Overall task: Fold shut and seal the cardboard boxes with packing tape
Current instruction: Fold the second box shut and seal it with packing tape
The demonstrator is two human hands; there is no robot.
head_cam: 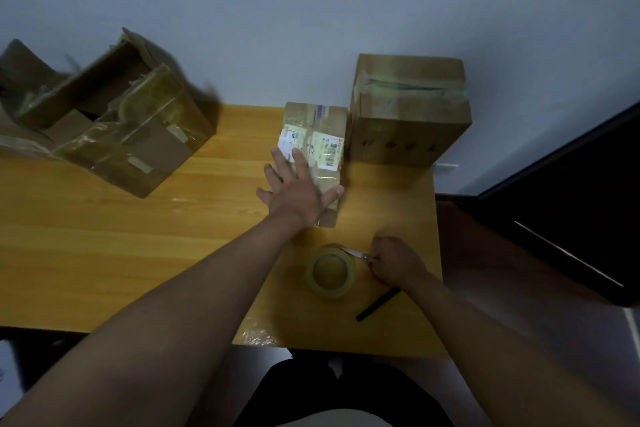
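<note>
A small closed cardboard box (322,135) with shipping labels lies mid-table. My left hand (298,184) rests flat on its near end, fingers spread. A roll of clear packing tape (330,270) lies flat on the table in front of it. My right hand (394,263) is closed around red-handled scissors (358,254), whose blades point left over the roll's rim. A taller taped box (412,114) stands to the right against the wall. A large open box (114,121) with raised flaps sits at the far left.
A black pen-like stick (379,304) lies near my right wrist. The wooden table (121,236) ends close on the right, beside dark furniture (571,218). A grey wall runs behind the boxes. My dark-clothed lap shows below the front edge.
</note>
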